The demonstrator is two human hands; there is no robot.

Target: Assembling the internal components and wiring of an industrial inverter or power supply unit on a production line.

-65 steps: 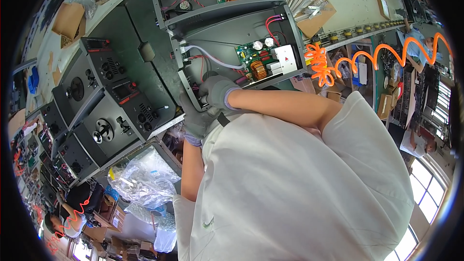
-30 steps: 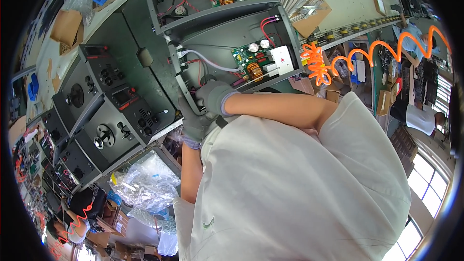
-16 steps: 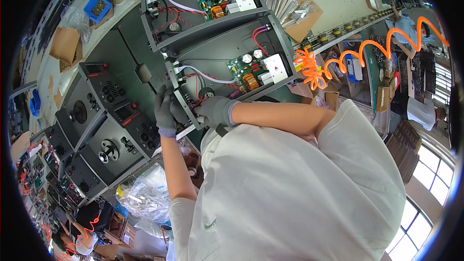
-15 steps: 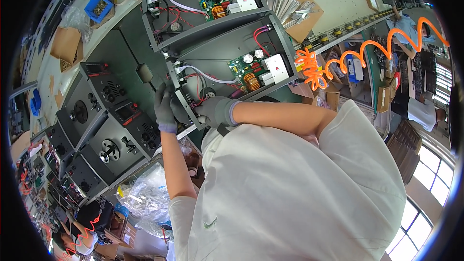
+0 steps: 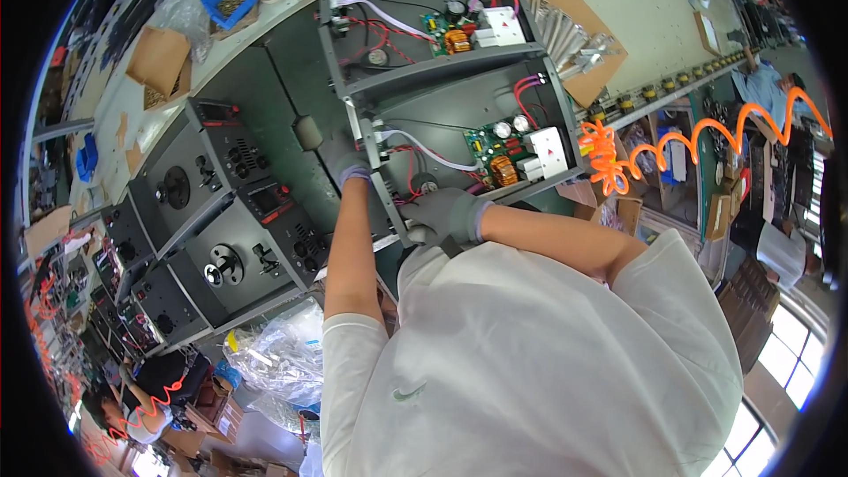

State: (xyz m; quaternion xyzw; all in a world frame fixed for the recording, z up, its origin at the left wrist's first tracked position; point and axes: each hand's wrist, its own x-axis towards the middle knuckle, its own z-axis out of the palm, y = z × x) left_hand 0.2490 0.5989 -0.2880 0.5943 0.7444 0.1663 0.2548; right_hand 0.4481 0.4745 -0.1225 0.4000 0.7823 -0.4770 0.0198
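Note:
Two open dark-grey metal housings stand side by side on the bench. The nearer housing (image 5: 450, 110) holds a green circuit board (image 5: 488, 152) with a copper coil, a white block and red, purple and white wires. My gloved right hand (image 5: 442, 215) is closed around its near left corner, by the front panel. My gloved left hand (image 5: 347, 157) is at the outer side of that front panel; its fingers are blurred and partly hidden. The farther housing (image 5: 424, 62) carries a similar board and wiring.
Finished-looking dark units with control panels (image 5: 265, 203) stand at left. Farther back are a blue bin (image 5: 228, 2) of small metal parts and a cardboard box (image 5: 159, 62). Metal strips (image 5: 565, 40) lie on cardboard behind. An orange coiled hose (image 5: 609, 159) hangs at right; other people are in the background.
The whole view has shifted, so the housings appear farther right and lower. My left hand has moved farther up along the outside of the front panel. My right hand stays at the near corner.

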